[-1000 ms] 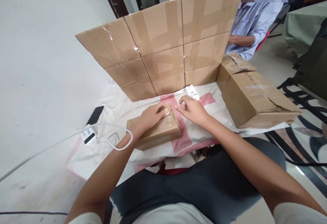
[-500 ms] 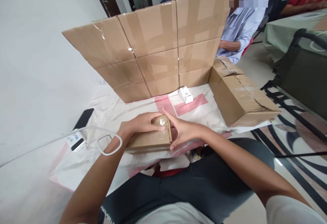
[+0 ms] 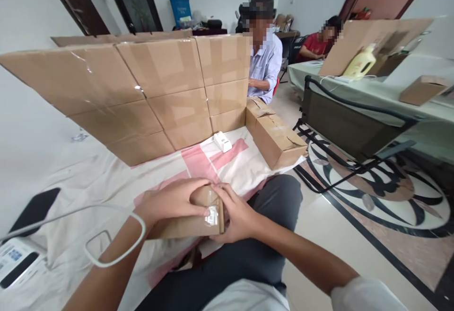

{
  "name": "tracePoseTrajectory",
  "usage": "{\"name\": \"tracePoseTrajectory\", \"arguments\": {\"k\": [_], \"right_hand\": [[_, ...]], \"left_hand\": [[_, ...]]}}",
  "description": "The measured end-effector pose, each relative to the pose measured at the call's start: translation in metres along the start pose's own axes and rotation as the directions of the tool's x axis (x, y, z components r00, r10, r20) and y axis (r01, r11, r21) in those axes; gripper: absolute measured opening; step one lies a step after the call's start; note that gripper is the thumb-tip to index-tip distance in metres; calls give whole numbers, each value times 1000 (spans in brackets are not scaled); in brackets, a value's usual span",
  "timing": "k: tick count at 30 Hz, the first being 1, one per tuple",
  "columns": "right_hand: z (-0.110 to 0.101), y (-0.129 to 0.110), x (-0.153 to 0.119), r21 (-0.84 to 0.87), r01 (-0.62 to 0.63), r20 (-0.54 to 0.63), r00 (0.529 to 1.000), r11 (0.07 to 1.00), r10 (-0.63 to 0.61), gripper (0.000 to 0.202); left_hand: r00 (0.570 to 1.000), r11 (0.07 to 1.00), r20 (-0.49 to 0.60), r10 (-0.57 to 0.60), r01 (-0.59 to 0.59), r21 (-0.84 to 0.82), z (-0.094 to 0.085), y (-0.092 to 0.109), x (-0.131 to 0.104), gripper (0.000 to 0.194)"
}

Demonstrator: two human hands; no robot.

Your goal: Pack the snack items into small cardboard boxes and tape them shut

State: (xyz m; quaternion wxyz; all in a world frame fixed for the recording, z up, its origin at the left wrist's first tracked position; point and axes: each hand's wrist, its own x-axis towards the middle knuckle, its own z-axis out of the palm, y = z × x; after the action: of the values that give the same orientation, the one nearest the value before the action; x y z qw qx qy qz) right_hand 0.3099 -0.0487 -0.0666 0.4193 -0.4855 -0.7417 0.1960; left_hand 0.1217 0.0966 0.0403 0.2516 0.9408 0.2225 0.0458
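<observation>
Small cardboard box [image 3: 184,226]: plain brown, oblong, a glossy patch of clear tape [image 3: 212,215] near its right end, its left part hidden under the forearm. It sits between the hands at the near edge of the white-and-pink cloth [image 3: 234,171], left hand [image 3: 172,203] half open and clasping it from above, thumb by the tape, right hand [image 3: 234,214] curled around its right end. Beyond: white device [image 3: 222,141], then upright cardboard panel [image 3: 173,88].
</observation>
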Motion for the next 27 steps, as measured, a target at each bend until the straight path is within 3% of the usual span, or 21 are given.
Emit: {"name": "tracePoseTrajectory", "arguments": {"k": [3, 6, 8, 12, 15, 17, 18, 23, 27], "right_hand": [[-26, -8, -40, -103, -147, -183, 975, 984, 127, 120], [-57, -17, -96, -210, -298, -427, 885, 931, 187, 106], [-75, -25, -137, -281, -424, -596, 780, 861, 190, 99], [-97, -44, -211, -354, -679, -827, 548, 644, 124, 105], [-103, -47, -237, -280, -776, -918, 388, 566, 78, 120], [-106, -41, -237, -216, -814, -940, 322, 539, 111, 126], [-108, -36, -233, -206, -821, -939, 319, 532, 129, 127], [-121, -6, -190, -240, -813, -895, 397, 531, 204, 120], [-128, 16, -165, -206, -811, -879, 400, 547, 261, 120]], "left_hand": [[986, 987, -164, 23, 3, 158, 12, 5, -6, 52], [885, 984, -461, 69, 16, 179, 27, -9, -12, 52], [822, 990, -566, 63, 20, 139, 41, -26, -18, 51], [813, 998, -580, 44, -6, 67, 77, -57, -30, 41], [802, 999, -597, 18, 5, 37, 100, -73, -39, 38], [790, 999, -613, -10, 29, 21, 110, -81, -46, 38], [786, 999, -618, -22, 38, 14, 112, -85, -49, 38], [768, 997, -637, -65, 71, -16, 113, -100, -75, 37], [731, 987, -665, -152, 147, -64, 112, -115, -105, 40]]}}
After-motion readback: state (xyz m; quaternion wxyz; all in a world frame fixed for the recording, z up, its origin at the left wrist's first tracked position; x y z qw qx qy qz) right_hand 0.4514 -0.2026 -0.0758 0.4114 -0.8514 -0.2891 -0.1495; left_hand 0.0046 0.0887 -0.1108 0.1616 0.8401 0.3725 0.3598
